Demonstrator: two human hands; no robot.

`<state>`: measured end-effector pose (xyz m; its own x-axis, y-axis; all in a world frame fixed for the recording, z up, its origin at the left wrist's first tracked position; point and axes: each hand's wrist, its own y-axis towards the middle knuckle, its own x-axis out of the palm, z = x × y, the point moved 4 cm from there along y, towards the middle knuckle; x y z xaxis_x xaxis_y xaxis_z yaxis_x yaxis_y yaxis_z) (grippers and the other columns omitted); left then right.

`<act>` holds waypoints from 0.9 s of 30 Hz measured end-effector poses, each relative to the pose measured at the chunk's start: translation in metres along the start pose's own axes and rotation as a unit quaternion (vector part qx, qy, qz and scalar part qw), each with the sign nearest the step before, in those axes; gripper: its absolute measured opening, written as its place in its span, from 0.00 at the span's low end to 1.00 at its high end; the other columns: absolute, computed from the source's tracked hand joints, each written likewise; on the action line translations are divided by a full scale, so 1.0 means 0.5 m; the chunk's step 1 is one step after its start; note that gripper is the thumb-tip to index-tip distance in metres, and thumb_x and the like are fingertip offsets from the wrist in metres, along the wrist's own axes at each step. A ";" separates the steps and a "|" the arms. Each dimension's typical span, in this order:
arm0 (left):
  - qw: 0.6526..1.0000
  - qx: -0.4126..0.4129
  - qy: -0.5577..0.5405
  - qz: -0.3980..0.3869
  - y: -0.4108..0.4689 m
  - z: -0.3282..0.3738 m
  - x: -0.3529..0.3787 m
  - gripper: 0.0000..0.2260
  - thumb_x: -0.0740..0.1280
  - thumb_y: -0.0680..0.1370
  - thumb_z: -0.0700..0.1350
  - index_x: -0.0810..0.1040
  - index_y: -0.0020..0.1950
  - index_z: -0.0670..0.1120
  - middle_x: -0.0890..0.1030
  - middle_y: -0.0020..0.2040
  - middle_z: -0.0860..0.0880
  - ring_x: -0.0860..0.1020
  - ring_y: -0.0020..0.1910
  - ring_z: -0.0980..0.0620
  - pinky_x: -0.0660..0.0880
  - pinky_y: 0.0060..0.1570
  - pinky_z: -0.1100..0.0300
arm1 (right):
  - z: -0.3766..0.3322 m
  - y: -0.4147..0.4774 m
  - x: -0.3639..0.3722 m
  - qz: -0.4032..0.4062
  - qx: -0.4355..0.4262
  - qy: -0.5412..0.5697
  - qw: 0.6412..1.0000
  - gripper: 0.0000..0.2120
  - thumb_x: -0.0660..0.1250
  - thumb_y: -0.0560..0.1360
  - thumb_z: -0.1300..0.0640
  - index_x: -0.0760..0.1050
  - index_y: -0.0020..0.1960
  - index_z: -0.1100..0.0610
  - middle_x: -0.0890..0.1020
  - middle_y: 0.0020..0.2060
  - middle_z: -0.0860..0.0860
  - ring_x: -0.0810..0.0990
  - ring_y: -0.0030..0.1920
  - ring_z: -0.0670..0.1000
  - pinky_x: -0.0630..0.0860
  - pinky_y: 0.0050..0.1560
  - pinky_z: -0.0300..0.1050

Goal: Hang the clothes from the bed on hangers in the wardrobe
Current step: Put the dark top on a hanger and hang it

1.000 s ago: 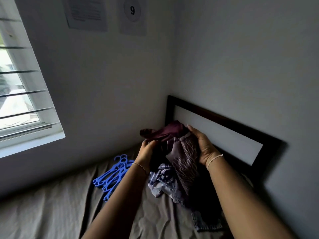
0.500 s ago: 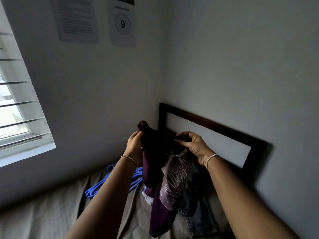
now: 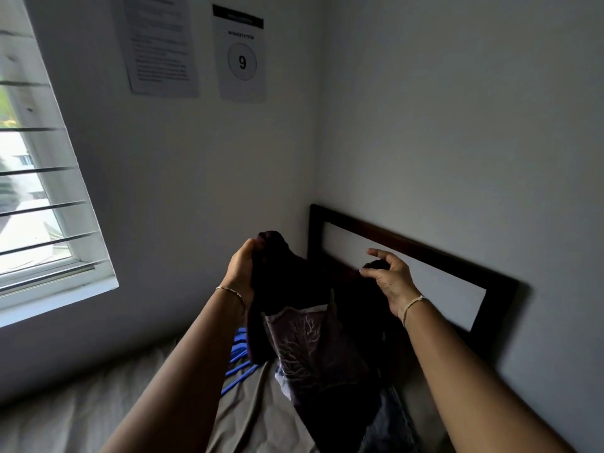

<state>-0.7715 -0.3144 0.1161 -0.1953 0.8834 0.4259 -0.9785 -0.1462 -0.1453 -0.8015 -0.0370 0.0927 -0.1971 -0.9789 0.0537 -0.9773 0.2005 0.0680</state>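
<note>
A dark maroon garment (image 3: 313, 341) with a pale branching print hangs in the air above the bed (image 3: 81, 416). My left hand (image 3: 242, 273) grips its top left corner, and my right hand (image 3: 389, 279) pinches its top right corner, so the cloth is spread between them. Blue plastic hangers (image 3: 237, 364) lie on the sheet behind my left forearm, partly hidden. Under the lifted garment a denim piece (image 3: 389, 426) and a pale checked cloth (image 3: 282, 382) stay on the bed. No wardrobe is in view.
A dark wooden headboard (image 3: 425, 246) stands against the right wall behind my right hand. A window with blinds (image 3: 42, 197) fills the left side. Two paper sheets (image 3: 242, 53) hang on the far wall above the bed.
Both hands have lifted the maroon garment off the pile and drawn apart, spreading it open. The view has tilted upward.
</note>
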 end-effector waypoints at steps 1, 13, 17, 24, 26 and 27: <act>1.000 -0.003 0.006 -0.013 -0.001 0.007 0.005 0.12 0.65 0.69 0.48 0.81 0.47 0.43 0.82 0.43 0.42 0.80 0.40 0.45 0.78 0.42 0.56 | 0.008 0.003 -0.003 0.005 0.002 -0.045 0.999 0.22 0.74 0.67 0.70 0.79 0.57 0.52 0.78 0.59 0.58 0.78 0.60 0.59 0.78 0.56 0.49; 0.987 0.076 0.085 -0.112 -0.024 0.052 0.088 0.11 0.72 0.74 0.42 0.80 0.54 0.38 0.84 0.46 0.42 0.83 0.41 0.49 0.81 0.47 0.57 | 0.046 -0.018 0.078 -0.082 0.182 -0.003 0.980 0.37 0.74 0.69 0.67 0.62 0.73 0.58 0.76 0.60 0.61 0.79 0.53 0.58 0.77 0.38 0.44; 0.980 0.059 0.115 -0.151 -0.025 0.036 0.101 0.12 0.72 0.74 0.42 0.82 0.54 0.36 0.83 0.50 0.38 0.83 0.44 0.46 0.80 0.50 0.56 | -0.040 -0.050 0.148 -0.277 0.086 0.071 0.954 0.29 0.68 0.73 0.70 0.68 0.72 0.58 0.74 0.65 0.53 0.78 0.58 0.48 0.78 0.41 0.35; 0.976 0.080 0.130 -0.153 -0.031 0.039 0.102 0.10 0.69 0.77 0.40 0.80 0.54 0.35 0.83 0.48 0.39 0.82 0.39 0.51 0.80 0.45 0.61 | -0.080 -0.061 0.174 -0.318 0.015 -0.012 0.948 0.14 0.69 0.75 0.65 0.77 0.59 0.67 0.82 0.54 0.63 0.81 0.51 0.57 0.79 0.50 0.41; 0.974 0.094 0.145 -0.147 -0.031 0.047 0.099 0.10 0.68 0.77 0.40 0.80 0.55 0.36 0.83 0.48 0.41 0.83 0.41 0.51 0.80 0.45 0.62 | -0.082 -0.061 0.174 -0.338 0.039 0.001 0.940 0.15 0.70 0.75 0.58 0.79 0.58 0.65 0.83 0.54 0.62 0.82 0.52 0.57 0.80 0.49 0.42; 0.973 0.100 0.148 -0.144 -0.031 0.049 0.098 0.09 0.68 0.77 0.40 0.80 0.54 0.37 0.84 0.48 0.42 0.83 0.41 0.52 0.80 0.45 0.63 | -0.084 -0.062 0.175 -0.341 0.048 0.014 0.939 0.15 0.70 0.75 0.55 0.80 0.57 0.64 0.84 0.53 0.60 0.83 0.52 0.57 0.79 0.51 0.43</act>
<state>-0.7675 -0.2797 0.1611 0.0887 0.9857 0.1434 -0.9889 0.0699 0.1310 -0.7851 -0.1273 0.1372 0.4785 -0.8763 0.0554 -0.8779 -0.4789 0.0067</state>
